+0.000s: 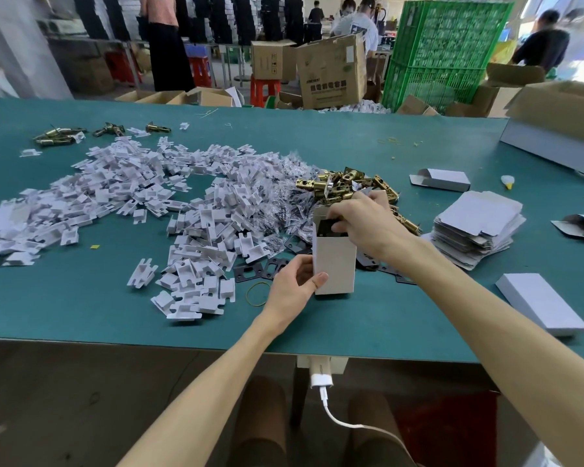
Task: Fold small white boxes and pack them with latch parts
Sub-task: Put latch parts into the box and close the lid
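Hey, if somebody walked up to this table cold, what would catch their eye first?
Likely the small white box standing upright at the table's near middle, the left hand gripping its lower side while the right hand reaches into its open top. Next, the broad spill of white card inserts across the left half of the green table, and the brass latch parts heaped just behind the box.

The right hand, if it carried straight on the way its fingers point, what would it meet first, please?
The right hand points down into the top of the white box; it would likely meet the dark part first, then the box's inside. Depth is hidden.
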